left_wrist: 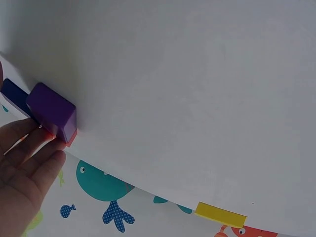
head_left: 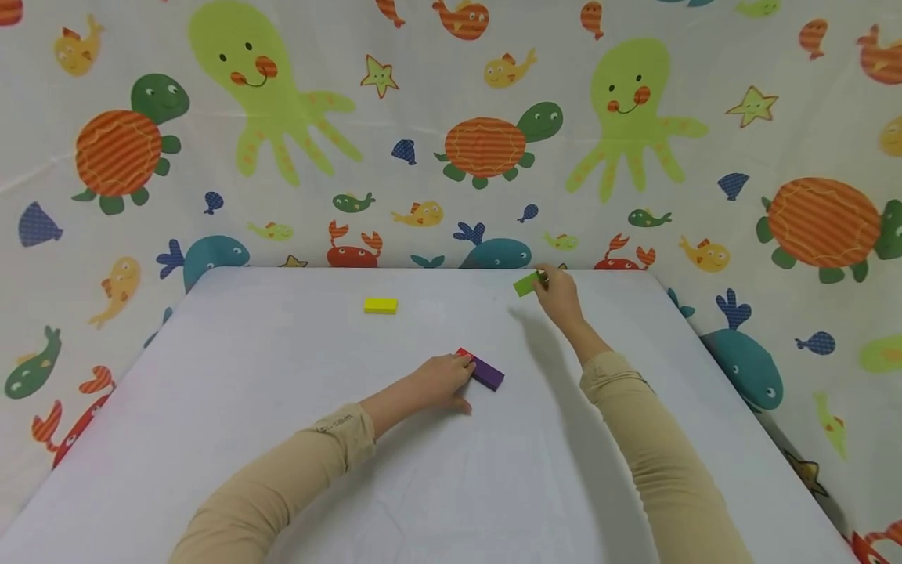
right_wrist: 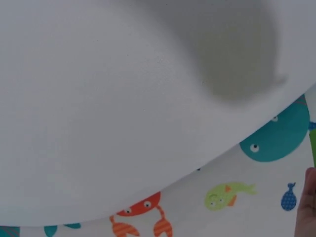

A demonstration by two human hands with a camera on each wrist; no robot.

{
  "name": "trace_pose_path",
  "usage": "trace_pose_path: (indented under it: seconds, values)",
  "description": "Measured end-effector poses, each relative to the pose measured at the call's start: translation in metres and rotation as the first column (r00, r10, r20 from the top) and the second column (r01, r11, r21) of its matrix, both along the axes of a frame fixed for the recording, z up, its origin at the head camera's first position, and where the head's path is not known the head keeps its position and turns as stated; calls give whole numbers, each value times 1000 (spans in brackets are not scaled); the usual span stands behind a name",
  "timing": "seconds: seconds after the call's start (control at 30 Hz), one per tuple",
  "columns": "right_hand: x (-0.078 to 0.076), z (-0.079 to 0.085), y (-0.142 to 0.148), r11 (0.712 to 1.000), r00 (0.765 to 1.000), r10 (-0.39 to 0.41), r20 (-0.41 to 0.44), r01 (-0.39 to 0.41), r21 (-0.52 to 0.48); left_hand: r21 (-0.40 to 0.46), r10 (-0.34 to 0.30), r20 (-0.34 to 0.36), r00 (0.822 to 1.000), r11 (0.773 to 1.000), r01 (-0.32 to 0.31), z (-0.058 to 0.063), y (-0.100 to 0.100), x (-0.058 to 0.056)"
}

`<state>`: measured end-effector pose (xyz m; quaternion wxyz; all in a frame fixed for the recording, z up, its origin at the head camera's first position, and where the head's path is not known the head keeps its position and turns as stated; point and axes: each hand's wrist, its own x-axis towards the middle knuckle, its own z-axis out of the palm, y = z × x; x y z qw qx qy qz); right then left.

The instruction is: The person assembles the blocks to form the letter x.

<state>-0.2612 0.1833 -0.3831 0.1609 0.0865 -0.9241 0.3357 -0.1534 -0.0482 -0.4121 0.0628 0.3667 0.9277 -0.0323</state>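
Observation:
A purple block (head_left: 486,374) and a red block (head_left: 462,352) lie together near the middle of the white table. In the left wrist view a dark blue block (left_wrist: 16,96) shows beside the purple one. My left hand (head_left: 442,381) touches these blocks with its fingertips, its thumb spread apart from them. Further right, near the table's far edge, my right hand (head_left: 558,296) pinches a green block (head_left: 525,284) above the surface. Only a bit of that hand and a green sliver enter the right wrist view, at its right edge.
A yellow block (head_left: 380,306) lies by itself toward the back, left of the hands. Behind the white table (head_left: 282,392) hangs a curtain (head_left: 423,94) printed with sea animals, which also runs along both sides.

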Motion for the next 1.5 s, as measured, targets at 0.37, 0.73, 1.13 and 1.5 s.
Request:
trace_pose_path:
  seconds: [0.37, 0.73, 1.13, 1.5]
  values:
    - [2, 4, -11, 998, 997, 5, -77, -10, -66, -17, -14, 6, 1000, 1000, 14, 0, 1, -3]
    - [-1, 5, -22, 993, 996, 9, -86, -20, -119, -6, 6, 22, 1000, 1000, -6, -2, 0, -2]
    - [-1, 10, -38, 989, 999, 20, -27, -24, -146, -26, 22, 27, 999, 999, -22, -2, -1, -4]
    - [0, 9, -37, 970, 982, 50, 180, -5, -241, -2, 16, 44, 999, 1000, -16, -2, 2, -4]
